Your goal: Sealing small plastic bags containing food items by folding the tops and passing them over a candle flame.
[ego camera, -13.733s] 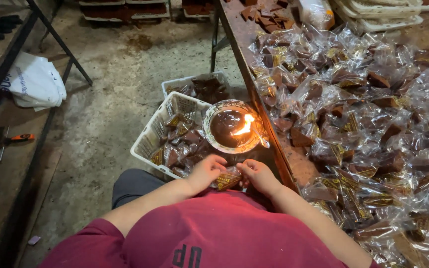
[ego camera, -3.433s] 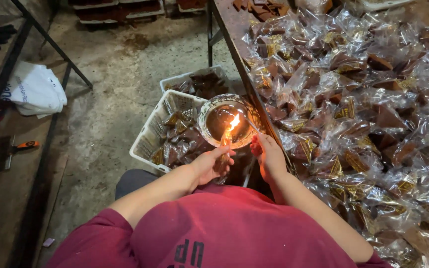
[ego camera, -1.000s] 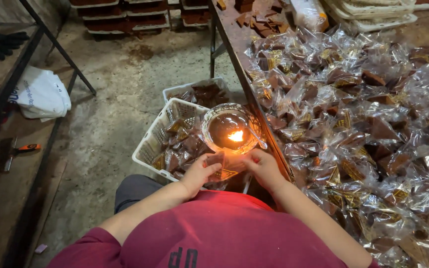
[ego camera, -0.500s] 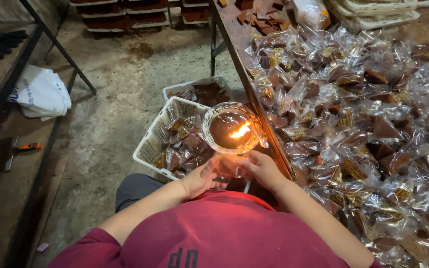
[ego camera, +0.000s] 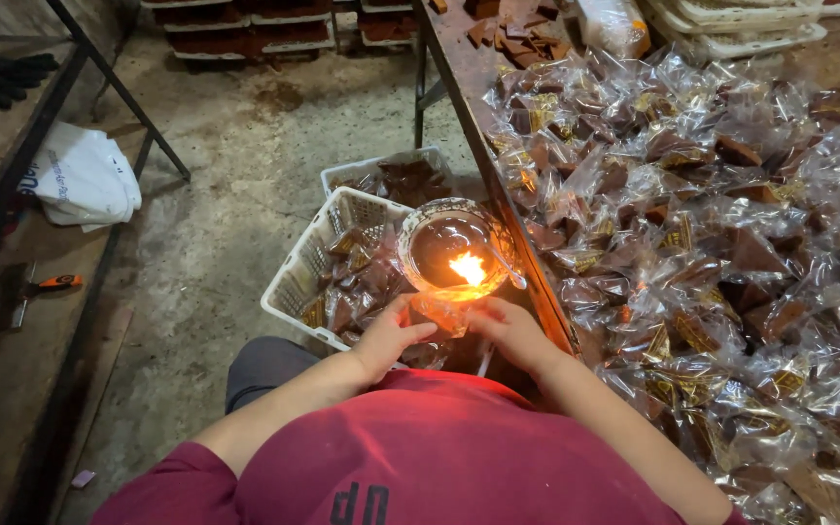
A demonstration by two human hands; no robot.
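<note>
The person's left hand (ego camera: 388,335) and right hand (ego camera: 509,331) meet just below a round bowl (ego camera: 451,251) in which a small flame (ego camera: 468,267) burns. Between the two hands sits one small clear packet (ego camera: 442,313), lit orange by the flame. Each hand pinches a side of it: the left grip is closed on the packet's left edge with thumb and fingertips, the right grip closed on its right edge. The packet is thus held up between the hands, its top edge just under the bowl's near rim and close to the flame; whether it touches the rim cannot be told.

The bowl holds a dark liquid and a spoon (ego camera: 504,267) leans at its right side. It rests over the corner of a white plastic basket (ego camera: 296,282) that stands on the floor and holds wrapped brown pieces. A second white basket (ego camera: 342,175) with dark pieces stands just behind it.

To the right runs the worktop (ego camera: 459,78), heaped with clear wrapped packets (ego camera: 712,224) of brown wedge-shaped sweets. Far left on a low shelf lie a white bag (ego camera: 80,180), a scraper with an orange handle (ego camera: 36,290) and dark gloves (ego camera: 2,73).
</note>
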